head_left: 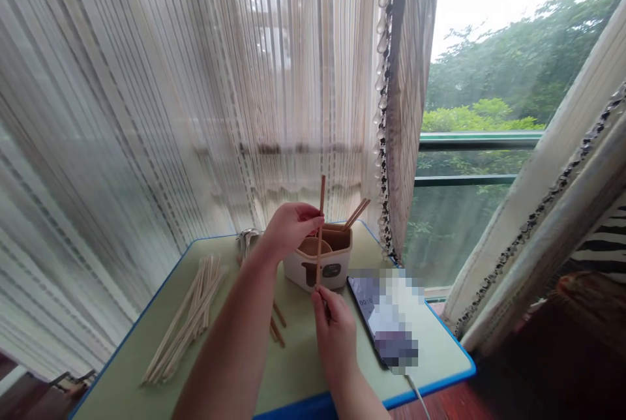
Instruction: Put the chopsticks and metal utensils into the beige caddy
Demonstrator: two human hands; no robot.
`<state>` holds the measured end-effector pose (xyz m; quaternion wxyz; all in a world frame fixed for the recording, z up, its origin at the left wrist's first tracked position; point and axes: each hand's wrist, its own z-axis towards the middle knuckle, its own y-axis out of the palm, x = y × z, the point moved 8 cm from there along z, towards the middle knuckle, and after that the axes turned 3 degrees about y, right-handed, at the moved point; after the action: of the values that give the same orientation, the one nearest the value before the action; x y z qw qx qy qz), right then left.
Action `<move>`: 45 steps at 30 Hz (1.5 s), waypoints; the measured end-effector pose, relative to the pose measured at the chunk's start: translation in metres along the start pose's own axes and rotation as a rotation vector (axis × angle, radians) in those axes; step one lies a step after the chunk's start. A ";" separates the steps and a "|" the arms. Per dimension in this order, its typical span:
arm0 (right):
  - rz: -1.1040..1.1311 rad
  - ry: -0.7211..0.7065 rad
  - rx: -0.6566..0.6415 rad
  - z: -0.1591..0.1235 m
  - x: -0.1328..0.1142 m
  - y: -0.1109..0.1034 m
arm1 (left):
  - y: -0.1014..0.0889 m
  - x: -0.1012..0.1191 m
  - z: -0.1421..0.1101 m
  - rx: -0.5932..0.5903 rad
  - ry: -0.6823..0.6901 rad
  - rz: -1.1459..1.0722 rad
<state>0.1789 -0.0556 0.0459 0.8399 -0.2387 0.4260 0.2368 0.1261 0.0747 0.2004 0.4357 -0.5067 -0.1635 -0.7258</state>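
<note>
Upright in front of the utensil holder, a pair of brown wooden chopsticks (319, 257) is held between both hands; they overlap, so I cannot tell for sure that there are two. My left hand (293, 227) pinches them in the upper part. Lower down, my right hand (336, 315) grips the bottom end. The white and brown utensil holder (293, 271) has separate compartments, and two chopsticks (357, 213) lean out of its right rear one. More brown chopsticks (278, 325) lie on the table, partly hidden by my left forearm.
A pile of pale wrapped chopsticks (188, 319) lies on the left of the blue-edged table (122, 381). Shiny metal utensils (248, 235) are behind my left wrist. At right lies a phone (372, 322) with a white cable (417, 394). Curtains (293, 94) hang behind.
</note>
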 end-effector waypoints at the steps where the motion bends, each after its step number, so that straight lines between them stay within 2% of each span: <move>1: 0.011 0.038 -0.007 -0.001 0.001 -0.002 | 0.000 0.000 0.000 0.001 0.003 -0.007; 4: 0.033 0.145 0.006 0.004 -0.003 -0.021 | -0.003 0.000 0.002 0.033 0.020 -0.025; 5: 0.023 0.157 0.057 0.012 -0.009 -0.035 | -0.005 0.000 0.003 0.053 0.032 -0.021; 7: 0.039 0.137 0.083 0.037 -0.030 -0.057 | -0.009 0.000 0.005 0.083 0.062 -0.003; 9: 0.071 0.085 -0.019 0.075 -0.058 -0.067 | -0.009 -0.001 0.008 0.093 0.090 0.013; 10: 0.047 0.035 -0.070 0.095 -0.074 -0.069 | -0.009 -0.001 0.009 0.091 0.100 0.021; 13: -0.045 -0.101 -0.107 0.153 -0.114 -0.069 | -0.005 0.002 0.011 0.076 0.130 0.062; 15: -0.041 -0.152 -0.100 0.182 -0.130 -0.063 | -0.001 0.008 0.011 0.043 0.155 0.115; 17: 0.022 -0.188 -0.207 0.199 -0.140 -0.047 | 0.004 0.013 0.010 0.007 0.179 0.161; 19: 0.095 -0.206 -0.294 0.207 -0.145 -0.036 | 0.006 0.018 0.009 -0.014 0.193 0.186; 22: 0.139 -0.218 -0.342 0.209 -0.148 -0.032 | 0.007 0.019 0.008 -0.015 0.188 0.189; 24: 0.153 -0.217 -0.344 0.208 -0.148 -0.034 | 0.009 0.016 0.008 -0.042 0.172 0.199; 29: 0.238 -0.167 -0.318 0.210 -0.148 -0.039 | 0.021 -0.001 0.004 -0.222 0.085 0.251; 34: 0.324 -0.121 -0.289 0.226 -0.155 -0.046 | 0.016 -0.009 0.005 -0.240 0.034 0.319; 39: 0.469 -0.024 -0.315 0.239 -0.166 -0.050 | 0.019 -0.001 0.008 -0.150 0.088 0.223; 45: 0.450 -0.095 -0.316 0.244 -0.190 -0.053 | 0.016 -0.002 0.014 0.081 0.181 0.189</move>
<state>0.2583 0.0133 0.3420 0.7375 -0.2548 0.3863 0.4919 0.1472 0.0762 0.2015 0.5354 -0.4342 -0.1042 -0.7170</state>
